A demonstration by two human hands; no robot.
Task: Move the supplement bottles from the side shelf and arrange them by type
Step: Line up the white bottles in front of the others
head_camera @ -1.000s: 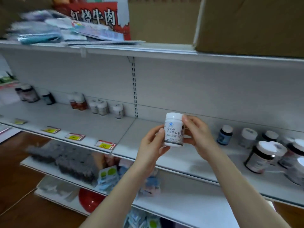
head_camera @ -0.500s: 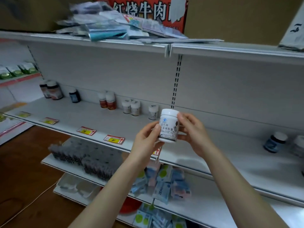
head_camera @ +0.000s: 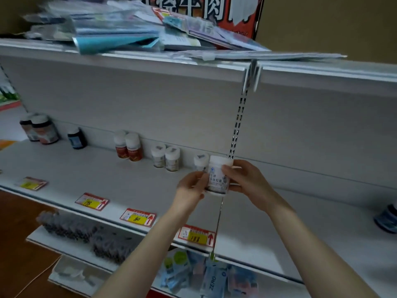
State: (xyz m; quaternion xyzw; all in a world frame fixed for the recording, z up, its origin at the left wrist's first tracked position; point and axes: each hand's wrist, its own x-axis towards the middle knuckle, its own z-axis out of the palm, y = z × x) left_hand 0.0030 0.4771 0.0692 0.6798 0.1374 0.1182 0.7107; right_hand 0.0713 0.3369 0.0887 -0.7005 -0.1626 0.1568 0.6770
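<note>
I hold a white supplement bottle (head_camera: 218, 177) upright with both hands over the middle shelf (head_camera: 90, 168). My left hand (head_camera: 191, 188) grips its left side and my right hand (head_camera: 245, 179) its right side. Just behind it, partly hidden, stands a similar white bottle (head_camera: 199, 161) by the back wall. Further left along the wall stand two white bottles (head_camera: 165, 158), two red-labelled bottles (head_camera: 129, 148), a dark blue bottle (head_camera: 76, 138) and two dark brown bottles (head_camera: 40, 130). One dark bottle (head_camera: 386, 218) shows at the right edge.
Red and yellow price tags (head_camera: 137, 217) line the shelf's front edge. The top shelf (head_camera: 150, 61) carries a loose pile of packets that overhangs its edge. The lower shelf holds grey items (head_camera: 71, 226) and blue-green sachets (head_camera: 193, 267). A slotted upright (head_camera: 237, 123) runs down the back wall.
The view has swung left along the shelf. My hands have carried the white bottle leftward, and it is now beside the lone white bottle at the back wall.
</note>
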